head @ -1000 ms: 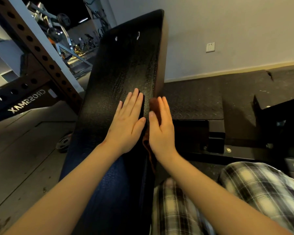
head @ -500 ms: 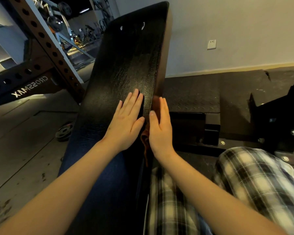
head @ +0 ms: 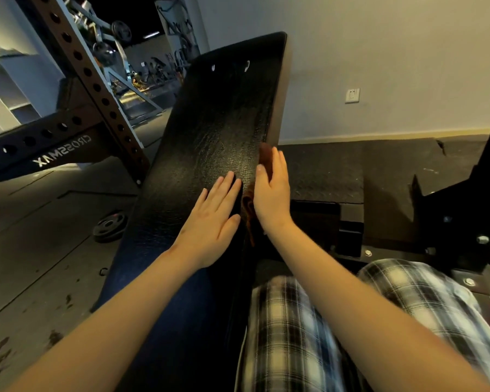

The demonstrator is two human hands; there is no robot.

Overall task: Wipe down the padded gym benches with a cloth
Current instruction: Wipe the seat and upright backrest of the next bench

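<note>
A long black bench pad (head: pixel 210 142) slopes up and away, its upper half bare and open to a sweeping hand. The left hand (head: pixel 212 222) lies flat on the pad's middle. The right hand (head: pixel 272 193) presses a brown cloth (head: pixel 249 206) against the pad's right edge. Close on the left stands a slanted rack post (head: pixel 88 77) with holes, and a weight plate (head: pixel 109 226) lies on the floor beside the bench. To the right, open rubber mat (head: pixel 323 171) gives room, before a dark metal frame (head: pixel 464 199).
</note>
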